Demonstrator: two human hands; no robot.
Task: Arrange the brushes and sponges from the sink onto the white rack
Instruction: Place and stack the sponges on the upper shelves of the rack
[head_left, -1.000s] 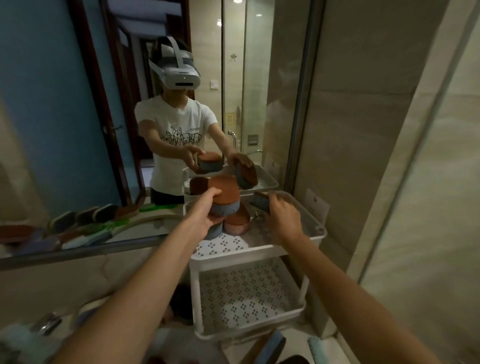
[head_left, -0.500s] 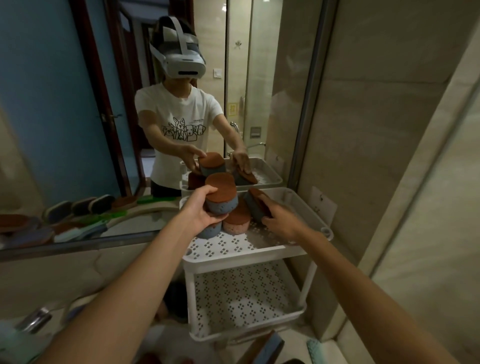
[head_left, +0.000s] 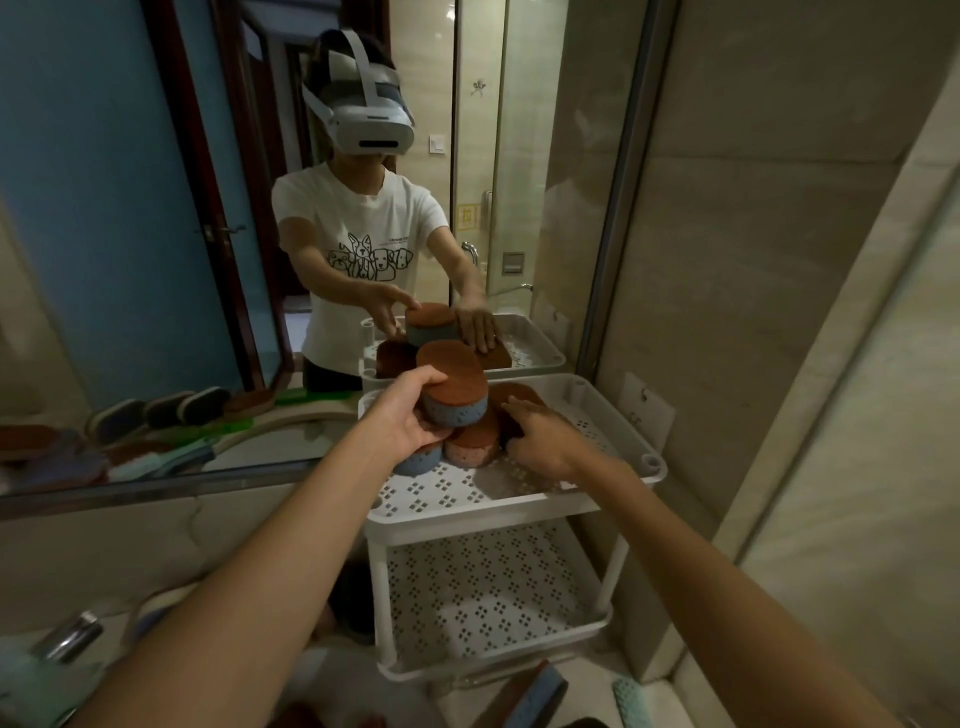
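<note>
A blue-brown sponge (head_left: 537, 693) is cut off by the bottom edge.

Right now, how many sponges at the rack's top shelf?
4: top sponge in left hand, blue sponge beneath, pink sponge beside it, dark sponge under right hand. More may be hidden.

Home bathroom: wall mirror (head_left: 156, 208), glass shower door (head_left: 498, 156), faucet (head_left: 70, 636).

The rack (head_left: 509, 506) is white, its shelves pierced with small diamond clusters. The sponge (head_left: 457, 395) on top is rust-brown over blue-grey with dots; a pinkish one (head_left: 472, 451) sits beneath.
</note>
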